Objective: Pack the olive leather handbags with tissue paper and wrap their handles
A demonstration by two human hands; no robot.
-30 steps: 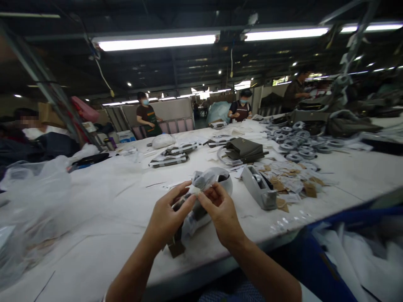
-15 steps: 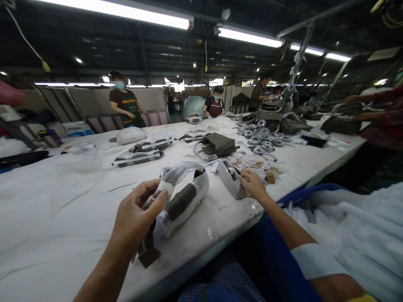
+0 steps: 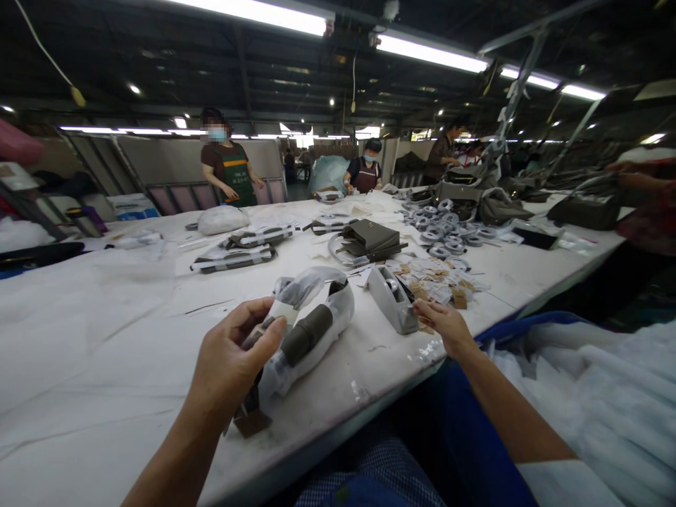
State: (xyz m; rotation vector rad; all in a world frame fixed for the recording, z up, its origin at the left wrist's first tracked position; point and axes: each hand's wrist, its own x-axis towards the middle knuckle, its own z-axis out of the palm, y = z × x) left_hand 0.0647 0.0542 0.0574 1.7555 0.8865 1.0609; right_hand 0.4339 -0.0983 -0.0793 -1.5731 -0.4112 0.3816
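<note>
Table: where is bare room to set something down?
Bare cloth spreads left of the left hand and its wrapped strap, out to the table edge. Right of the tape dispenser, tags and rolls crowd it, beside the right hand.

No legible text anywhere; paper tags [image 3: 438,278] by tape dispenser [image 3: 389,301] too small, blurred to read.

Long white fluorescent ceiling tubes [image 3: 253,13] blow out to glare against a dark roof. White cloth-covered worktop [image 3: 105,317] evenly bright, shadows faint. Near left hand [image 3: 227,366] sharp; far background soft, edges bowed by wide-angle stretch.
</note>
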